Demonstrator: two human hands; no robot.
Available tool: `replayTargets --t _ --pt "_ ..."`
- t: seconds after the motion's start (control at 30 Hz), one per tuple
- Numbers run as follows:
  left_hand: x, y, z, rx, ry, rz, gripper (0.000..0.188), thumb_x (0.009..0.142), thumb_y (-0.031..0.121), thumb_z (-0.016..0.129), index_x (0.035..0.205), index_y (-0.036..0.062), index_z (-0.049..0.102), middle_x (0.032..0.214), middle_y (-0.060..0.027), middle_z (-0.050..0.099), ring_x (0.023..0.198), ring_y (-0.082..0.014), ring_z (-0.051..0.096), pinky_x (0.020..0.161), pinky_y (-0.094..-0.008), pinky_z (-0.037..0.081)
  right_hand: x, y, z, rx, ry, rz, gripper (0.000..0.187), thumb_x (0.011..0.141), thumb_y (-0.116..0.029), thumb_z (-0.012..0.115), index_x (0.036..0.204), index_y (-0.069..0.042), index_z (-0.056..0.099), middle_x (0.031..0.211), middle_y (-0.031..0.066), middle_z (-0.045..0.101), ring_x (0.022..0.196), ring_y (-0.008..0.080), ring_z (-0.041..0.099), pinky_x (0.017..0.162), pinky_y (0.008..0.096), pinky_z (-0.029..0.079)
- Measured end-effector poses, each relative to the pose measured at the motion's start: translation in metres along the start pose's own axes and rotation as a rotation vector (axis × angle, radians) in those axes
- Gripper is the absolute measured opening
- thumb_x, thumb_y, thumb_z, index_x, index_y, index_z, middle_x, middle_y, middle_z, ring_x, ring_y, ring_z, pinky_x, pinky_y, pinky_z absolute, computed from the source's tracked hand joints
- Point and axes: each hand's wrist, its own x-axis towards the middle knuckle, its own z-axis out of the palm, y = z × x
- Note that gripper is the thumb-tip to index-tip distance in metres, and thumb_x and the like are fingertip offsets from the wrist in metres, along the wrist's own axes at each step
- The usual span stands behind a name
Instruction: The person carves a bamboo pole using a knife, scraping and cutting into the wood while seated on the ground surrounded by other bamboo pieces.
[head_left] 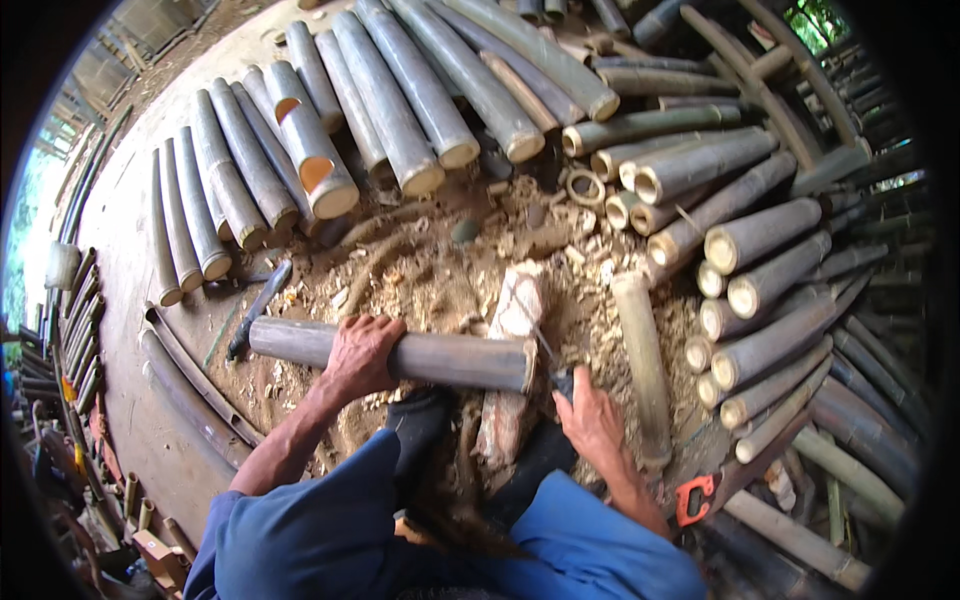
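Note:
My left hand (362, 354) is wrapped over the top of a thick bamboo tube (460, 362), which lies crosswise in front of my knees. The tube's right end rests on a pale wood block (518, 300) on the ground. In my right hand (594, 424) is a knife (564, 382) by its dark handle. Its thin blade points up and left, close beside the tube's cut right end; whether it touches the rim I cannot tell. Left of the tube, on the ground, lies a hatchet-like tool (262, 305) with a dark handle.
Rows of bamboo tubes (395, 130) lie beyond the work spot, one with cut-out openings (318, 172). More tubes are stacked at right (765, 230). An orange-handled saw (697, 497) lies at lower right. Wood shavings (590, 270) cover the ground. Split bamboo (190, 400) lies at left.

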Motion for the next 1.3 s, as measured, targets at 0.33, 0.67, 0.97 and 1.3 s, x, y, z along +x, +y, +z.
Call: replayTargets --t 0.33,0.67,0.97,1.3 --pt "0.003 0.008 0.002 0.001 -0.022 0.019 0.067 0.056 0.022 0.090 0.118 0.0114 0.066 0.109 -0.0103 0.069 0.109 -0.0344 0.066 0.101 -0.0483 0.050 -0.013 0.016 0.026 -0.108 0.107 -0.037 0.030 0.105 -0.021 0.063 0.119 0.001 0.048 0.077 0.0233 0.069 0.063 0.0408 0.071 0.055 0.0507 0.058" --pt "-0.005 0.002 0.007 -0.002 0.019 0.004 0.069 0.056 0.021 0.090 0.119 0.0120 0.065 0.109 -0.0107 0.068 0.111 -0.0348 0.065 0.103 -0.0478 0.047 -0.021 -0.029 -0.001 0.209 0.337 -0.296 0.033 0.104 -0.023 0.068 0.119 0.000 0.051 0.078 0.0194 0.071 0.062 0.0414 0.071 0.054 0.0499 0.056" --pt "-0.013 -0.002 0.007 -0.004 0.021 -0.017 0.067 0.055 0.020 0.090 0.117 0.0116 0.065 0.108 -0.0107 0.067 0.111 -0.0346 0.065 0.102 -0.0478 0.048 -0.024 -0.056 -0.026 0.230 0.310 -0.320 0.035 0.102 -0.024 0.070 0.120 0.000 0.050 0.080 0.0229 0.070 0.063 0.0393 0.072 0.056 0.0494 0.056" --pt "-0.014 0.004 0.009 0.020 0.069 -0.013 0.068 0.059 0.024 0.091 0.121 0.0104 0.065 0.112 -0.0108 0.067 0.113 -0.0333 0.063 0.104 -0.0472 0.046 -0.016 -0.024 -0.014 0.157 0.026 -0.013 0.035 0.105 -0.028 0.066 0.120 -0.002 0.049 0.079 0.0267 0.070 0.069 0.0456 0.073 0.059 0.0527 0.056"
